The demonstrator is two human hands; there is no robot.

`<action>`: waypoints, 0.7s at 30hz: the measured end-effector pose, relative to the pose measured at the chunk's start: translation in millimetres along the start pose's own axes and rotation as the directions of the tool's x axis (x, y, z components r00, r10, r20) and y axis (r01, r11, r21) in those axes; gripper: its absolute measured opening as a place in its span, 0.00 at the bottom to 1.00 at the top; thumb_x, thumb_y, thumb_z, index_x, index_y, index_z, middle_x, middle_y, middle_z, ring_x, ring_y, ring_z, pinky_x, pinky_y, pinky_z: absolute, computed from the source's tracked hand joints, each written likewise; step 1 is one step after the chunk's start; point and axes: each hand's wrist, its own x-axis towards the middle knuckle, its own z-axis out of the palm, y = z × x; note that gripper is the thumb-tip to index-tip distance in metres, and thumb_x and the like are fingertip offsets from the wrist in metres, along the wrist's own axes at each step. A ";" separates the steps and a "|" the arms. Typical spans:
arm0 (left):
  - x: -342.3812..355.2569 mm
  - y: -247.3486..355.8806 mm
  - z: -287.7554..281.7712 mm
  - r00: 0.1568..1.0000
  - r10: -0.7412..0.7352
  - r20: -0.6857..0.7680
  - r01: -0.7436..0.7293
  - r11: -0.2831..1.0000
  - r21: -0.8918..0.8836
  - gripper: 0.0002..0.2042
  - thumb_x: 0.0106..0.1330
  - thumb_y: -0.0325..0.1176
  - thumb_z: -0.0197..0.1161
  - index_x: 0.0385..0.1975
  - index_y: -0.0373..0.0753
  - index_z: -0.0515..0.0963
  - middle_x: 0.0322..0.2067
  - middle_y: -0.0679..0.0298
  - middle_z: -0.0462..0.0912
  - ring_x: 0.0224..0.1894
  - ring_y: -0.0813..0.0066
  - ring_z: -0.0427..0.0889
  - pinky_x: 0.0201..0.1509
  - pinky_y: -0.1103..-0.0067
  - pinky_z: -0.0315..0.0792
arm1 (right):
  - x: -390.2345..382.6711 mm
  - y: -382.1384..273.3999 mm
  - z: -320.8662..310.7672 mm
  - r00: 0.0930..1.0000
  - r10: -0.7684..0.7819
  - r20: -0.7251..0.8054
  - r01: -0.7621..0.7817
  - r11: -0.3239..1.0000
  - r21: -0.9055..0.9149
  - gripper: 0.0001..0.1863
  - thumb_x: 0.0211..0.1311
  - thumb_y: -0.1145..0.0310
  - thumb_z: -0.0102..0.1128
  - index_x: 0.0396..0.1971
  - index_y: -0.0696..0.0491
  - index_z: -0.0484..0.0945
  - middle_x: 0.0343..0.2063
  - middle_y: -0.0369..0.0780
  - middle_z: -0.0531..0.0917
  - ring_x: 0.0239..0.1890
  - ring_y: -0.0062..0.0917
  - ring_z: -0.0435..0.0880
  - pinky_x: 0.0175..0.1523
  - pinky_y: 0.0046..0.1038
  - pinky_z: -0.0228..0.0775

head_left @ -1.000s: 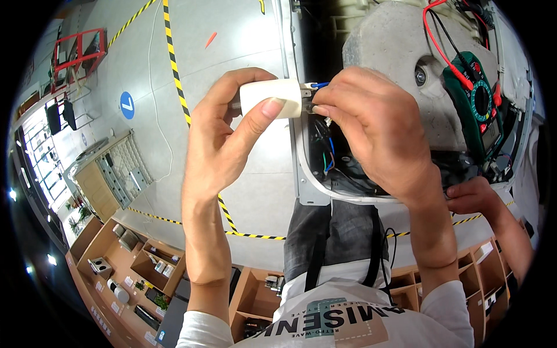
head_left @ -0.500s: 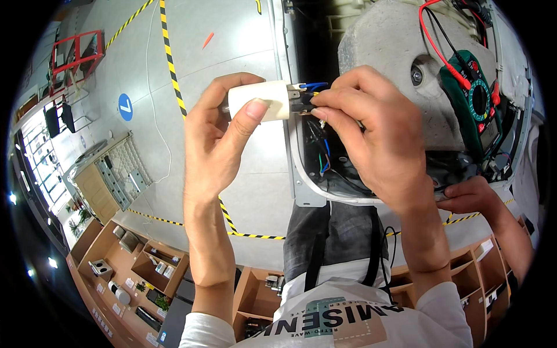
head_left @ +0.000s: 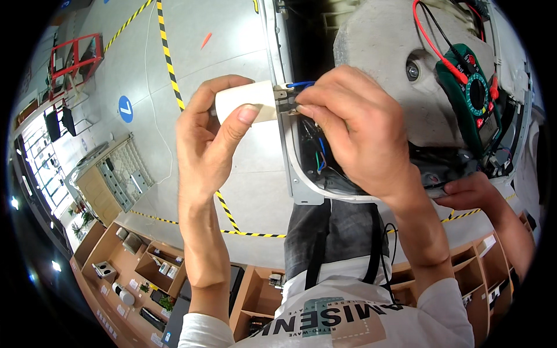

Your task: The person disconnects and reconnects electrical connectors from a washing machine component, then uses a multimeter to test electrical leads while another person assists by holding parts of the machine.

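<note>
My left hand (head_left: 212, 136) is closed around a white cylindrical capacitor (head_left: 255, 100), thumb on its near side. The metal terminals (head_left: 282, 94) at its right end point toward my right hand. With thumb and forefinger, my right hand (head_left: 360, 127) pinches a dark wire connector (head_left: 295, 108) at those terminals. Whether it is seated on a terminal is too small to tell. A blue wire (head_left: 301, 84) runs from the upper terminal behind my right fingers. Both hands are over the edge of an opened appliance cabinet (head_left: 299, 180).
A concrete counterweight (head_left: 383, 64) fills the cabinet's far part. On it rests a green multimeter (head_left: 477, 101) with red and black leads. Another person's hand (head_left: 473, 191) touches the cabinet's near right edge. Loose wires (head_left: 320, 159) hang inside. Wooden shelving (head_left: 130, 272) stands at the lower left.
My hands, with the capacitor and the connector, have shifted slightly left in view. My right fingers are a little more drawn over the blue wire.
</note>
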 end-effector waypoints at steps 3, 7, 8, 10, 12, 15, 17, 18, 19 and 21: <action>-2.2 -4.8 2.4 1.000 -0.005 -0.025 0.004 1.000 -0.016 0.19 0.62 0.42 0.67 0.45 0.33 0.77 0.29 0.64 0.81 0.31 0.82 0.76 0.33 0.84 0.70 | -5.6 -1.2 -20.5 0.988 0.122 -0.092 -0.120 0.992 0.026 0.05 0.53 0.82 0.62 0.31 0.60 0.80 0.28 0.40 0.79 0.30 0.25 0.78 0.36 0.23 0.69; 0.1 -8.1 -3.3 0.999 -0.050 -0.006 0.050 0.999 -0.015 0.20 0.63 0.45 0.64 0.44 0.33 0.77 0.29 0.64 0.81 0.31 0.82 0.76 0.33 0.84 0.70 | -24.5 3.2 -49.0 0.959 0.247 -0.139 -0.249 0.969 0.010 0.08 0.53 0.83 0.62 0.34 0.59 0.80 0.31 0.38 0.80 0.31 0.20 0.76 0.38 0.20 0.68; 0.2 -9.5 -3.6 0.999 -0.047 -0.004 0.047 0.999 -0.017 0.20 0.64 0.46 0.64 0.44 0.33 0.77 0.29 0.63 0.81 0.30 0.82 0.76 0.33 0.84 0.70 | -29.0 4.2 -49.1 0.964 0.248 -0.099 -0.251 0.968 -0.021 0.09 0.54 0.83 0.62 0.37 0.59 0.80 0.32 0.39 0.80 0.32 0.20 0.76 0.39 0.20 0.68; 0.1 -10.1 -2.9 0.999 -0.045 -0.008 0.045 0.999 -0.020 0.21 0.64 0.47 0.63 0.43 0.33 0.77 0.29 0.63 0.81 0.30 0.82 0.76 0.33 0.84 0.70 | -31.1 -0.6 -43.9 0.964 0.266 -0.008 -0.266 0.964 -0.016 0.10 0.54 0.83 0.62 0.37 0.59 0.80 0.32 0.39 0.80 0.32 0.19 0.76 0.39 0.19 0.68; 1.3 -10.1 -2.8 0.999 -0.045 -0.017 0.045 0.999 -0.021 0.21 0.64 0.48 0.63 0.43 0.33 0.77 0.29 0.63 0.81 0.30 0.81 0.76 0.33 0.84 0.71 | -27.9 -4.3 -33.3 0.976 0.218 0.022 -0.218 0.976 0.007 0.12 0.52 0.82 0.64 0.38 0.59 0.80 0.33 0.39 0.80 0.34 0.20 0.78 0.39 0.20 0.69; 1.0 -12.1 -2.2 0.999 -0.042 -0.015 0.041 0.998 -0.045 0.22 0.63 0.48 0.63 0.44 0.33 0.77 0.30 0.62 0.81 0.31 0.80 0.76 0.34 0.83 0.71 | -30.1 -2.4 -17.6 0.957 0.291 0.023 -0.289 0.936 0.199 0.14 0.51 0.82 0.65 0.40 0.59 0.81 0.34 0.40 0.81 0.34 0.20 0.79 0.38 0.20 0.70; 0.2 -14.0 -3.3 0.999 -0.049 -0.014 0.048 0.997 -0.067 0.22 0.63 0.48 0.64 0.44 0.32 0.77 0.31 0.61 0.81 0.32 0.79 0.76 0.34 0.82 0.71 | -28.8 2.0 -13.1 0.975 0.222 -0.005 -0.216 0.955 0.202 0.13 0.52 0.81 0.65 0.40 0.60 0.80 0.33 0.40 0.81 0.33 0.19 0.79 0.36 0.18 0.70; 0.0 -14.8 -3.7 0.999 -0.053 -0.014 0.051 0.995 -0.080 0.23 0.63 0.48 0.64 0.44 0.32 0.76 0.32 0.61 0.81 0.32 0.78 0.77 0.35 0.82 0.72 | -26.6 2.6 -10.4 0.979 0.202 -0.023 -0.192 0.957 0.217 0.12 0.53 0.81 0.64 0.40 0.60 0.80 0.32 0.40 0.81 0.33 0.19 0.79 0.36 0.18 0.70; -0.4 -17.2 -5.3 0.999 -0.042 0.013 0.043 0.995 -0.086 0.23 0.63 0.48 0.63 0.46 0.32 0.75 0.34 0.60 0.81 0.34 0.78 0.77 0.36 0.81 0.72 | -24.9 2.1 -8.5 0.982 0.182 -0.041 -0.168 0.958 0.232 0.12 0.54 0.81 0.64 0.40 0.60 0.80 0.31 0.40 0.81 0.32 0.18 0.79 0.36 0.18 0.70; -1.7 -23.8 -10.2 0.998 -0.021 0.064 0.027 0.995 -0.097 0.25 0.64 0.49 0.62 0.49 0.31 0.73 0.38 0.58 0.80 0.37 0.76 0.77 0.37 0.81 0.73 | -23.0 -0.3 -6.2 0.960 0.281 0.004 -0.264 0.897 0.353 0.11 0.55 0.81 0.62 0.40 0.60 0.80 0.31 0.39 0.82 0.32 0.17 0.79 0.36 0.17 0.70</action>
